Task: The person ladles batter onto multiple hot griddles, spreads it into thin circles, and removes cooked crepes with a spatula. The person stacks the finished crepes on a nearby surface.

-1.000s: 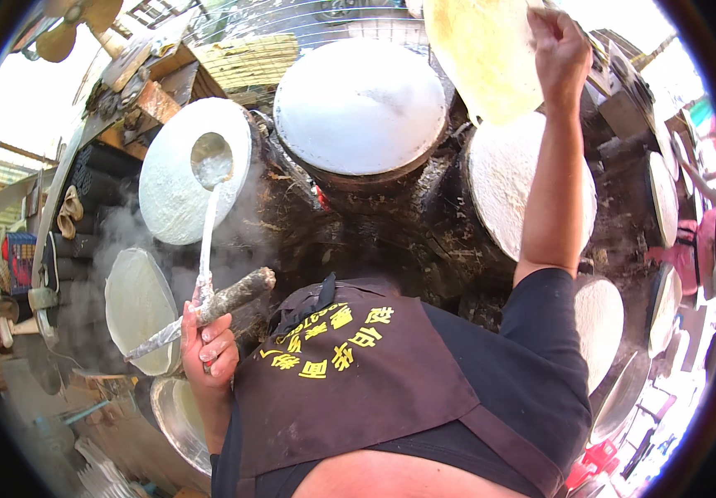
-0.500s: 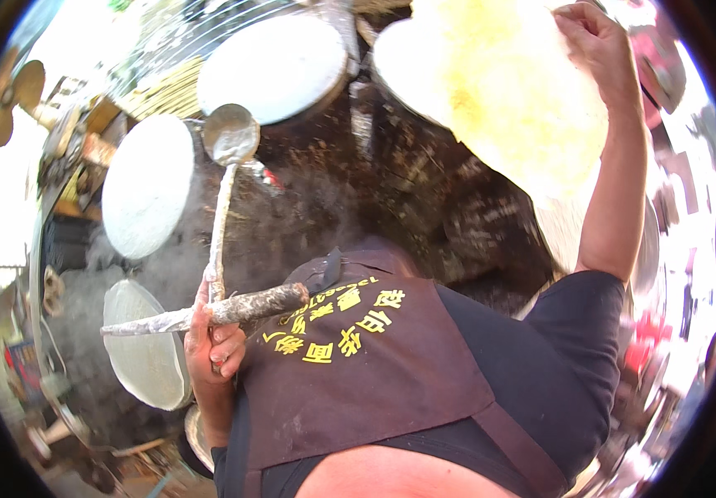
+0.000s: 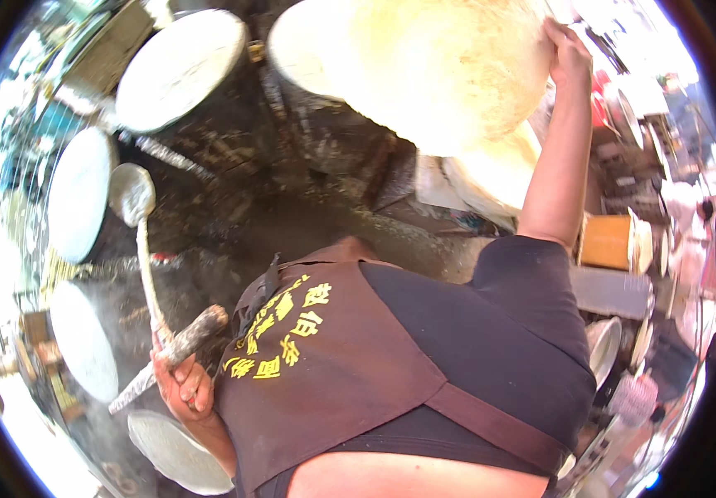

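My left hand (image 3: 182,388) is closed around two tools at once. One is a long-handled ladle (image 3: 132,197), its bowl coated with pale batter and pointing away from me. Crossing its handle is a batter-smeared scraper (image 3: 196,334) with a thick, dark handle end. Out to the far right, my right hand (image 3: 569,54) pinches the edge of a large, thin yellowish pancake (image 3: 449,66). The pancake hangs spread out at the top of the view, partly covering a round griddle (image 3: 308,50) and hiding what lies behind it.
More round griddles with white tops curve around on the left: one at the upper left (image 3: 180,70), others beside the ladle (image 3: 82,199) and below it (image 3: 84,340), and one near my left forearm (image 3: 177,452). Steam drifts there. An orange-brown box (image 3: 607,242) stands right of my right arm.
My body has turned rightward, so the griddles shift left in view. The pancake, still in my right hand, now hangs near pale sheets. My left hand keeps both tools.
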Tool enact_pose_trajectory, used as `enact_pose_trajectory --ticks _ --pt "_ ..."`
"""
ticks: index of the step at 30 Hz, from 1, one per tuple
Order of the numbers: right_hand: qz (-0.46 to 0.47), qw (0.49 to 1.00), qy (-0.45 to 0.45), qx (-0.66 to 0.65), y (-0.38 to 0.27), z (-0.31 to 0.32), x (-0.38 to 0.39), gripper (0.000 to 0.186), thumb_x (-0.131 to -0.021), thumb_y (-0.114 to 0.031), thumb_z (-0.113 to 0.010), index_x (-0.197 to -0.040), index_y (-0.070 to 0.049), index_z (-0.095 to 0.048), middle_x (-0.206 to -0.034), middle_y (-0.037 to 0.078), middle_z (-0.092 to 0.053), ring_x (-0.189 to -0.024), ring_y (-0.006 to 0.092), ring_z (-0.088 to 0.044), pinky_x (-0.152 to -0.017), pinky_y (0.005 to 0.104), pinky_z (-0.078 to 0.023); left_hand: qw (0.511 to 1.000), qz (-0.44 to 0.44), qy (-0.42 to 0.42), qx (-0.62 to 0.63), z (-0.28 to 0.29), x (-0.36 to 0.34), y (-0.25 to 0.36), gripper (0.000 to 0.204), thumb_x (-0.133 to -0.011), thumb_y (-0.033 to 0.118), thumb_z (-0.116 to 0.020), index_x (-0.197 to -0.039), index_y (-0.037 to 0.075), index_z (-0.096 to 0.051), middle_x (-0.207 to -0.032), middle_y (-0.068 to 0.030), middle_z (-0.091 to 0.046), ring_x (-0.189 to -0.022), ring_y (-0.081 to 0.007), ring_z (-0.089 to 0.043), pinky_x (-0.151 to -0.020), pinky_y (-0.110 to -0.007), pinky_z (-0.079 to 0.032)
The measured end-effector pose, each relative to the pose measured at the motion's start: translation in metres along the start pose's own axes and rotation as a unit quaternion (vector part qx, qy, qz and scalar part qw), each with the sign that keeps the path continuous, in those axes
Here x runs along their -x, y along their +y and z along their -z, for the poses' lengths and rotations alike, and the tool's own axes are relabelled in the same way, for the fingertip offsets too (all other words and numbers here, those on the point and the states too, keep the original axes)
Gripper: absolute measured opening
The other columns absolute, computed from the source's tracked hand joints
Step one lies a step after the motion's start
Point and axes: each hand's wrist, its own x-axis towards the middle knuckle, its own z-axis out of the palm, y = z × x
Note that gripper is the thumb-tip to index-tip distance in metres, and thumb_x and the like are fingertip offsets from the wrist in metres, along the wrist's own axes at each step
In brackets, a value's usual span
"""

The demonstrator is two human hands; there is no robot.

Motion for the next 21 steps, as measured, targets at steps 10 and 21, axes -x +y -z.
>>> enact_pose_trajectory --ticks 10,21 --pt "-0.151 0.923 0.352 -0.020 0.262 0.396 0.098 0.026 -0.080 0.009 -0.064 -0.102 -0.001 -0.057 -0.088 0.008 -0.062 -0.072 0.0184 -0.062 -0.064 0.0305 -0.055 0.998 0.031 -0.052 0.003 -0.043 -0.008 -0.063 0.049 -0.101 0.042 -0.038 -0.127 0.001 -0.037 -0.071 -0.0065 -0.043 -0.038 -0.0087 -0.043 -0.022 -0.022 -0.037" --pt "-0.283 0.832 0.371 0.300 0.337 0.450 0.132 0.024 -0.074 -0.009 -0.074 -0.094 0.001 -0.066 -0.089 0.012 -0.067 -0.077 0.0211 -0.064 -0.067 0.0338 -0.054 0.999 0.028 0.023 0.013 -0.113 -0.011 -0.134 0.037 -0.101 0.039 -0.040 -0.109 0.003 -0.037 -0.063 -0.0066 -0.044 -0.034 -0.0097 -0.040 -0.024 -0.023 -0.037"
